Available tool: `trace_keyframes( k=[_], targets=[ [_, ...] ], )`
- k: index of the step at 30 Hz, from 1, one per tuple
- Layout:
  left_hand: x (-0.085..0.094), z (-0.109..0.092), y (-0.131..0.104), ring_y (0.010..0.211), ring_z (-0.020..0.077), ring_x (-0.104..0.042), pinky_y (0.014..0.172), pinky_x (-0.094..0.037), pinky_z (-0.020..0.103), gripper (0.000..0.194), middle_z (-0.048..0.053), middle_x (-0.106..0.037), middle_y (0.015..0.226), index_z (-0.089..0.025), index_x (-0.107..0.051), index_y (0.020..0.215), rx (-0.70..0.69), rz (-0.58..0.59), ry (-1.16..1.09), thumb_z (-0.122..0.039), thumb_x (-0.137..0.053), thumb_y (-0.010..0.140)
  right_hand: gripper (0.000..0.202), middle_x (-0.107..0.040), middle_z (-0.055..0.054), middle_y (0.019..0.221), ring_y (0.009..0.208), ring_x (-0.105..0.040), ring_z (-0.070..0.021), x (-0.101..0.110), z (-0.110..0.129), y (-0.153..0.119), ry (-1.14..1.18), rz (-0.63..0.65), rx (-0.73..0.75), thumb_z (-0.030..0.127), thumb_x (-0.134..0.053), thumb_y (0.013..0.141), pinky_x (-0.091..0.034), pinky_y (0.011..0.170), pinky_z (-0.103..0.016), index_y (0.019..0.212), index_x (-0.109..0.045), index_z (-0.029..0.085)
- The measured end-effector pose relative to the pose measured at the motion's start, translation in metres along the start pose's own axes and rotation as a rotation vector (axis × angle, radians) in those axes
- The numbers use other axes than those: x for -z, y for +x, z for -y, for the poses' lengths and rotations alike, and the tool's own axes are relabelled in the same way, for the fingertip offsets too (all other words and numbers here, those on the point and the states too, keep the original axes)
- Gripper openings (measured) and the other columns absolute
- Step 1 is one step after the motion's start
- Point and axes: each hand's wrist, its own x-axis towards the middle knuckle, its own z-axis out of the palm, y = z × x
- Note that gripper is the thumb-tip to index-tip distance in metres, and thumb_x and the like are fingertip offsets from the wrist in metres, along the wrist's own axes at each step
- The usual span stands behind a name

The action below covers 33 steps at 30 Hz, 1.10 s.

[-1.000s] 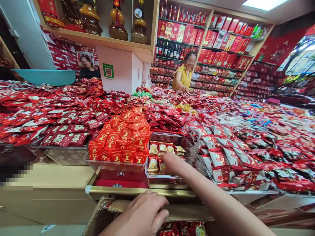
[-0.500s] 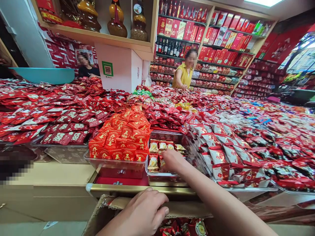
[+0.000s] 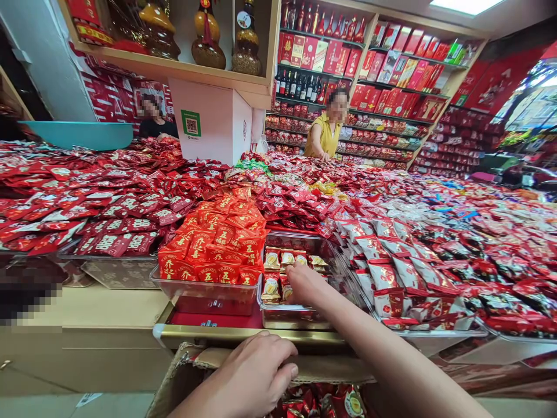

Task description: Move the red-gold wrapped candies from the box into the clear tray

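My right hand [image 3: 307,283] reaches into a clear plastic tray [image 3: 289,316], its fingers pinched down on a small wrapped candy [image 3: 286,288]; the fingertips are partly hidden. Beside it, gold-and-red wrapped candies [image 3: 271,284] stand in short rows on the tray's left side. Closer to me, my left hand [image 3: 261,371] hovers over or rests on the near side of an open cardboard box [image 3: 326,370], thumb apart from the bent fingers, with nothing visible in it. Inside the box lie more red wrapped candies [image 3: 343,402], partly covered by my left hand and right forearm.
To the left stands a tray heaped with orange-red packets [image 3: 217,244]. White-and-red packets [image 3: 387,273] pile up on the right. A gold counter edge [image 3: 243,335] runs between box and trays. Across the display, a person in yellow [image 3: 324,134] leans over candies; another person [image 3: 155,125] is behind left.
Both hands stay nearly where they were, the right in the tray and the left at the box. The view has shifted very slightly.
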Motion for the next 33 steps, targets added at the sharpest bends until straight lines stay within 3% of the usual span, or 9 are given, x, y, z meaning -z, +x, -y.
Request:
trace_keyframes(
  k=[6, 26, 30, 33],
  targets=[
    [-0.002, 0.001, -0.003, 0.091, 0.0205, -0.056, 0.081, -0.044, 0.033, 0.025, 0.003, -0.063, 0.097, -0.024, -0.058, 0.102, -0.003, -0.003, 0.001, -0.029, -0.042, 0.083, 0.041, -0.06, -0.012, 0.092, 0.083, -0.059, -0.0234, 0.0, -0.001, 0.001, 0.024, 0.018, -0.01, 0.032, -0.071, 0.054, -0.044, 0.068, -0.027, 0.089, -0.059, 0.013],
    [0.001, -0.001, -0.002, 0.09, 0.0205, -0.057, 0.079, -0.043, 0.032, 0.025, 0.004, -0.064, 0.096, -0.023, -0.057, 0.101, -0.009, -0.001, 0.018, -0.029, -0.041, 0.083, 0.04, -0.061, -0.011, 0.091, 0.081, -0.059, -0.0228, 0.0, -0.002, -0.001, 0.052, 0.014, -0.045, 0.033, -0.071, 0.054, -0.043, 0.064, -0.027, 0.087, -0.06, 0.014],
    [0.001, -0.001, -0.002, 0.09, 0.0205, -0.057, 0.08, -0.043, 0.032, 0.025, 0.004, -0.064, 0.096, -0.023, -0.057, 0.101, -0.012, 0.001, 0.017, -0.03, -0.041, 0.083, 0.029, -0.061, -0.011, 0.087, 0.078, -0.059, -0.0219, 0.014, 0.001, -0.003, 0.066, -0.037, -0.065, 0.032, -0.066, 0.061, -0.041, 0.062, -0.026, 0.083, -0.06, 0.014],
    [0.001, -0.001, -0.002, 0.091, 0.0211, -0.057, 0.081, -0.043, 0.033, 0.026, 0.004, -0.064, 0.097, -0.023, -0.057, 0.102, -0.009, 0.001, 0.015, -0.03, -0.041, 0.083, 0.02, -0.061, -0.009, 0.088, 0.08, -0.057, -0.02, 0.036, 0.009, -0.027, 0.075, -0.132, -0.093, 0.031, -0.053, 0.074, -0.04, 0.065, -0.027, 0.086, -0.057, 0.016]
  ],
)
